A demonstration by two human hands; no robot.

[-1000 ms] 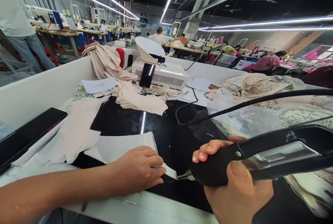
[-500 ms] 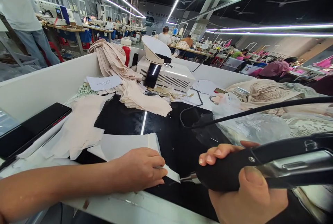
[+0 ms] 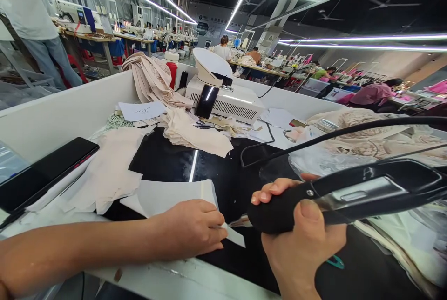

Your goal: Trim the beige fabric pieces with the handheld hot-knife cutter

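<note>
My left hand [image 3: 197, 230] has its fingers pressed together on the near right edge of a white sheet of fabric or paper [image 3: 164, 195], flat on the black work surface [image 3: 206, 170]. A narrow white strip [image 3: 237, 238] sticks out to the right beyond these fingertips. My right hand [image 3: 307, 244] is wrapped round a black corded hand tool [image 3: 363, 194] with a silver plate along its side, the thumb over the body. Its thin metal tip [image 3: 240, 221] points left, close to my left fingertips and at the strip's upper edge; whether it touches is unclear.
Pale fabric pieces [image 3: 113, 167] are stacked left, beside a black phone-like slab [image 3: 45, 174]. More cut pieces [image 3: 195, 135] lie ahead, before a white vented machine [image 3: 226, 100]. The tool's black cable [image 3: 335, 133] arches across the right side over plastic bags and lace. White walls [image 3: 66, 100] enclose the surface.
My right hand has moved left and slightly up with the tool, bringing the tip from the strip's far end to beside my left fingertips. My left hand stays almost in place.
</note>
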